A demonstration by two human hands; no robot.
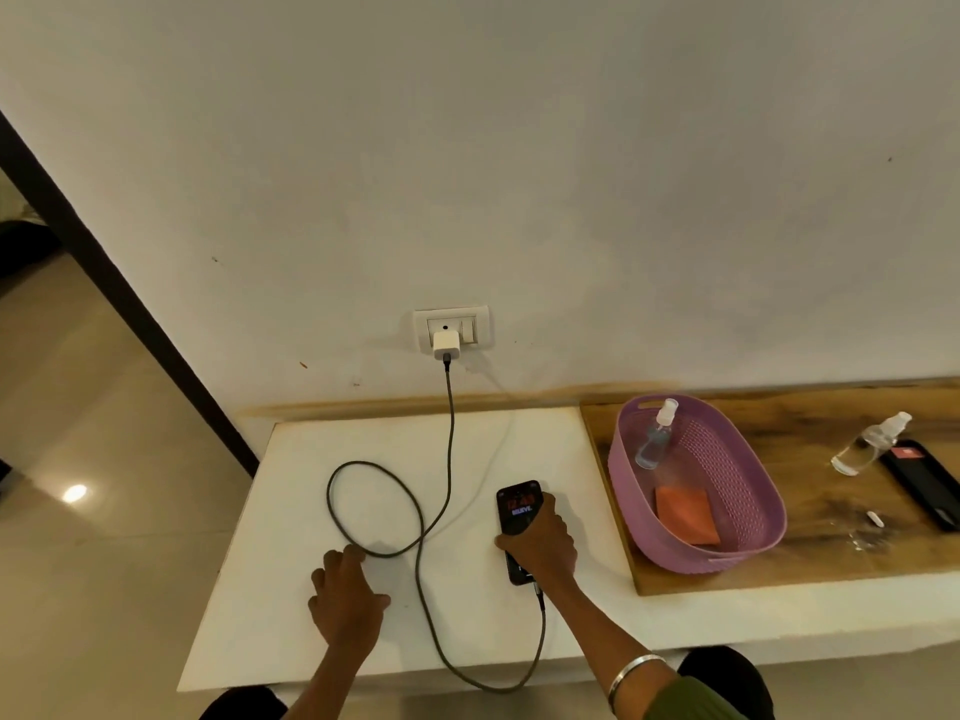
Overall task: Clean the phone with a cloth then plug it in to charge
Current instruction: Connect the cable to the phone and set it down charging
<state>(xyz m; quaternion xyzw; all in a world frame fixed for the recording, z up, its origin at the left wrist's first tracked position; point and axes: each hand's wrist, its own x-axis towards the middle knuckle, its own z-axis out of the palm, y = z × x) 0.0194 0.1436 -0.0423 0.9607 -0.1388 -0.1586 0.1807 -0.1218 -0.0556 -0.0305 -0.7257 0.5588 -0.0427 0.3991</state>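
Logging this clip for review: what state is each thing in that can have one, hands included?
Phone: screen lit, cable plugged in, lying on the white counter.
Charger: plugged into the wall socket.
Cable: looped slack on the counter.
Right hand: grips the phone.
Left hand: fingers curled, touching the cable loop.
Orange cloth: folded, in the purple basket.
Spray bottle: capped, leaning in the basket.
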